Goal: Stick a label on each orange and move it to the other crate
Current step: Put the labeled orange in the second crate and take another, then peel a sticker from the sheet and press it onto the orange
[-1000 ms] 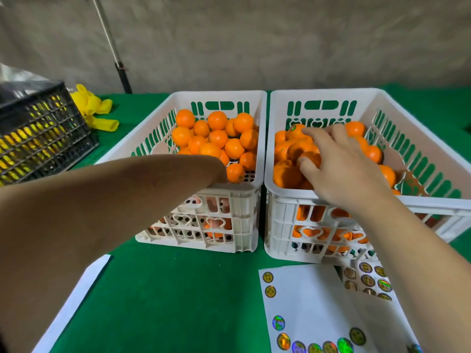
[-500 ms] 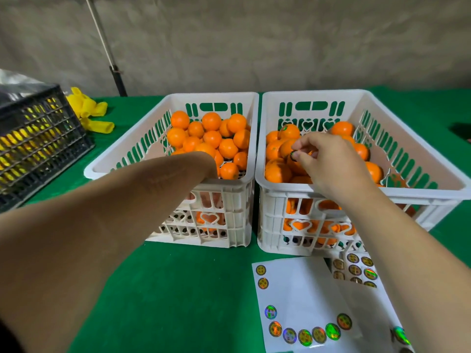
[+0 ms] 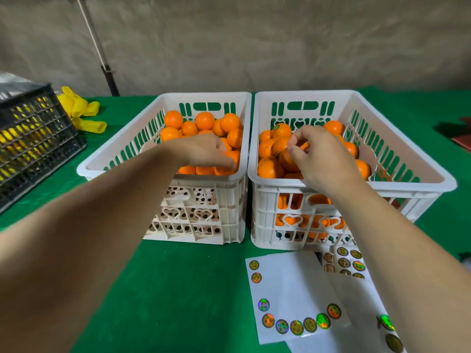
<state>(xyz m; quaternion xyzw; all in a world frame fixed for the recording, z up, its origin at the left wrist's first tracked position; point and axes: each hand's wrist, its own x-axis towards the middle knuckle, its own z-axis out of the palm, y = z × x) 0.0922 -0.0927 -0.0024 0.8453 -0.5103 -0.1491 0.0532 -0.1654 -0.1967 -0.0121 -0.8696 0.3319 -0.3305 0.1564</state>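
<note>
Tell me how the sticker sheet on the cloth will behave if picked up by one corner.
The sticker sheet looks thin and glossy, so it will probably flop and curl. It seems very light, with few stickers left. It overlaps another sheet, so that one may slide on the cloth.

We see orange round fruit (image 3: 205, 120) in white slotted plastic crates (image 3: 265, 105), green cloth-covered table (image 3: 178, 289), holographic round stickers (image 3: 296, 327) on white sheets.

A green-covered desk (image 3: 178, 289) carried two white crates side by side, the left crate (image 3: 204, 212) touching or almost touching the right crate (image 3: 270, 215). In front of the right crate lay sticker sheets (image 3: 293, 284). Left of the left crate sat a black crate (image 3: 33, 138), with yellow objects (image 3: 81, 110) behind it.
</note>
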